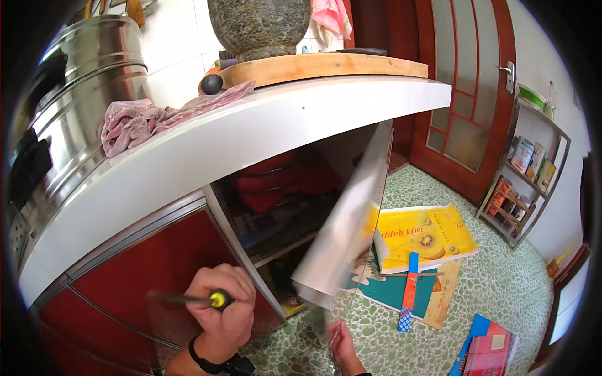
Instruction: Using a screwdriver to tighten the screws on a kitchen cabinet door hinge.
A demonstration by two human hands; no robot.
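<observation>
A white surface sweeps across the frame above green-patterned floor. Lower left, the left fingers wrap a screwdriver; bottom centre, the right fingers curl beside the blurred door, their grip unclear.

My left hand is curled in a fist, its forearm slanting in from the lower edge. My right hand sits lower, fingertips upward; how firmly they close is unclear.
</observation>
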